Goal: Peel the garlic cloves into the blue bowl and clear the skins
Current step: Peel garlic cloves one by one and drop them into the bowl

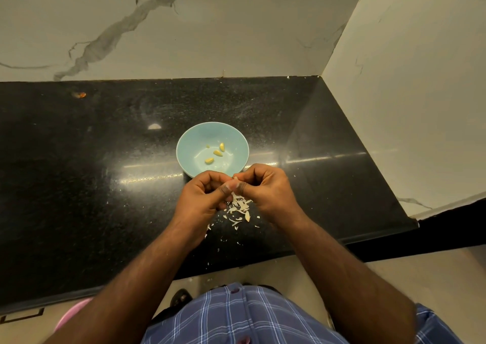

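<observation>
At the centre of the frame the left hand (207, 193) and the right hand (263, 188) are meeting fingertip to fingertip, both curled and pinching a garlic clove (234, 181) that is mostly hidden between them. Just above them the blue bowl (189, 143) is sitting on the black counter (79, 172), holding peeled cloves (217, 153). Loose skins (239, 209) are lying on the counter just below the hands.

One blue bowl (189, 143); three peeled cloves (217, 153) and one small bit (208, 146) in it; two hands; one heap of skins (238, 208).
</observation>
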Motion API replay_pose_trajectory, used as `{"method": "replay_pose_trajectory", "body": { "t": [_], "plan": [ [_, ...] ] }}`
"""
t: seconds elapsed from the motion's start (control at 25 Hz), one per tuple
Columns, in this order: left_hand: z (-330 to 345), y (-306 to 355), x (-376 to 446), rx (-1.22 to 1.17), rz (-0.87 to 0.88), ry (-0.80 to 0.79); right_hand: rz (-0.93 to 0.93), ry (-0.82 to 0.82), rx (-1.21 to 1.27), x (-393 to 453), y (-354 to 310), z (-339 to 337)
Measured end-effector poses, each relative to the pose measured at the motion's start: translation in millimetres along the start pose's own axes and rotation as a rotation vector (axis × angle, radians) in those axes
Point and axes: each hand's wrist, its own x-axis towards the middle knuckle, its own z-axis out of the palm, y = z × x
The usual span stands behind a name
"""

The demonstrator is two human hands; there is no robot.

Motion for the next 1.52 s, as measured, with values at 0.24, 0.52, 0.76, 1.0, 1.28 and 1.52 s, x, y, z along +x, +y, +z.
{"method": "replay_pose_trajectory", "body": {
  "t": [0.24,0.52,0.76,1.0,1.28,1.52],
  "plan": [
    [-2.2,6.6,0.1,-0.118,-0.035,-0.008,-0.019,-0.082,0.125,-3.8,-4.4,-1.5],
    [-4.0,11.0,-4.2,-0.127,-0.028,-0.072,-0.117,-0.015,-0.028,-3.2,-0.2,-0.4],
    [-5.4,9.2,-6.4,-0.134,-0.024,-0.049,-0.106,-0.009,-0.026,-5.1,1.7,3.0],
    [-3.1,10.5,-10.7,-0.126,0.036,-0.013,-0.133,0.067,-0.129,-8.0,6.4,6.7],
    [-9.0,4.6,-11.7,0.155,0.175,0.028,0.004,0.021,0.05,-8.0,0.6,3.8],
    [-9.4,4.0,-15.4,0.328,0.271,0.012,0.098,-0.019,0.128,-9.2,-7.3,2.6]
  ]
}}
